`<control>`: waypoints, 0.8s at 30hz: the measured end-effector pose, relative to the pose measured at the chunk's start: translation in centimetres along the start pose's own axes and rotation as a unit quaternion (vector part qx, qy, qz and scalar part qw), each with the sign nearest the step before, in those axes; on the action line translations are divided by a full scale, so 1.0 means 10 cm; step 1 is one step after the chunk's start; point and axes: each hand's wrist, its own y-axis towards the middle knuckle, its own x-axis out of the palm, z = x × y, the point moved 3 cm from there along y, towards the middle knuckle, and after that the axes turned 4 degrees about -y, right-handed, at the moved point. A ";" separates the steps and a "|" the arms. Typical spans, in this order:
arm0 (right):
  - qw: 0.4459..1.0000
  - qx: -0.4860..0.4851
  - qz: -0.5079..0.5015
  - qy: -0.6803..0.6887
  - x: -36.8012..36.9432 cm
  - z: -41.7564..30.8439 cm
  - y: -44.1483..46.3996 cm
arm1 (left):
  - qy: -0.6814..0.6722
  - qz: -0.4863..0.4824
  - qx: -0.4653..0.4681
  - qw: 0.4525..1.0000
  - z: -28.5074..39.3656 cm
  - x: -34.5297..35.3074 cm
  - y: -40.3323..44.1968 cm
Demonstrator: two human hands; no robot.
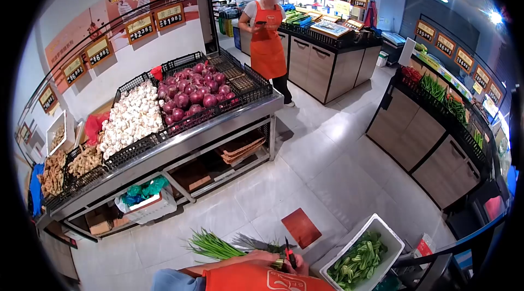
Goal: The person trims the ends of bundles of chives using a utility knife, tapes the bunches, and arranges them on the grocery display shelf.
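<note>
Low in the head view, my left hand (263, 257) is closed around a bunch of green onions (210, 244). The long green leaves fan out to the left, and the root ends lie close to my right hand. My right hand (298, 267) grips a small red-and-black cutting tool (290, 254) with a dark pointed tip; I cannot tell whether it is a knife or shears. Both hands meet just above my orange apron (256, 277). To their right stands a white foam box (394, 246) holding leafy greens (360, 258).
A reddish-brown square (302, 228) lies on the tiled floor ahead. At left, a metal stand (229, 123) carries crates of red onions (194, 92), garlic (132, 119) and ginger (84, 161). A person in an orange apron (267, 40) stands beyond. Produce counters (423, 144) line the right.
</note>
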 end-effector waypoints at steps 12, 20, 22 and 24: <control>0.998 0.015 0.004 0.063 -0.13 -0.22 0.00 | 0.049 0.011 0.028 0.998 -0.06 -0.02 0.12; 0.998 -0.014 0.018 0.062 0.04 0.31 -0.02 | 0.050 0.038 0.014 0.998 -0.14 -0.02 0.11; 0.999 -0.002 0.013 0.035 -0.02 0.13 -0.02 | 0.049 0.041 0.014 0.998 -0.16 -0.02 0.12; 0.999 0.014 0.011 0.036 -0.03 0.08 -0.04 | 0.047 0.044 0.014 0.998 -0.17 -0.05 0.11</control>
